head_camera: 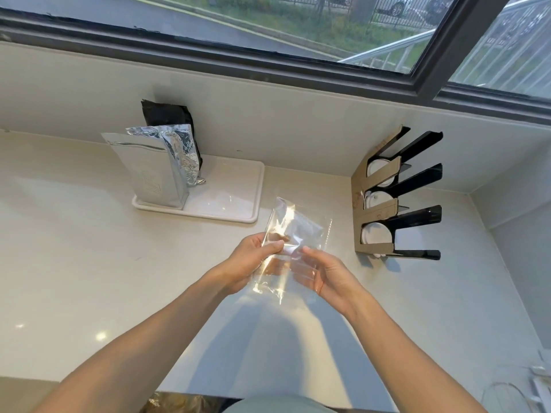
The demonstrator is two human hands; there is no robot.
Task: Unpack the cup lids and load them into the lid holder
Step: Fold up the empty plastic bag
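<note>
Pale counter (74,263) under a window holds a white tray (232,189) with foil bags (149,168). Both hands, left (253,263) and right (325,277), pinch an empty clear bag (286,234) between them. White lids (374,236) sit in the holder (396,195) at right.

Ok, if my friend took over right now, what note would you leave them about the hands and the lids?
Left hand and right hand: both hold the clear plastic bag above the counter; it looks empty.
Lid holder stands on the right by the wall, with white lids in all three slots.
Done: lids unpacked and loaded, as far as can be seen.
Left: put the bag away.
</note>
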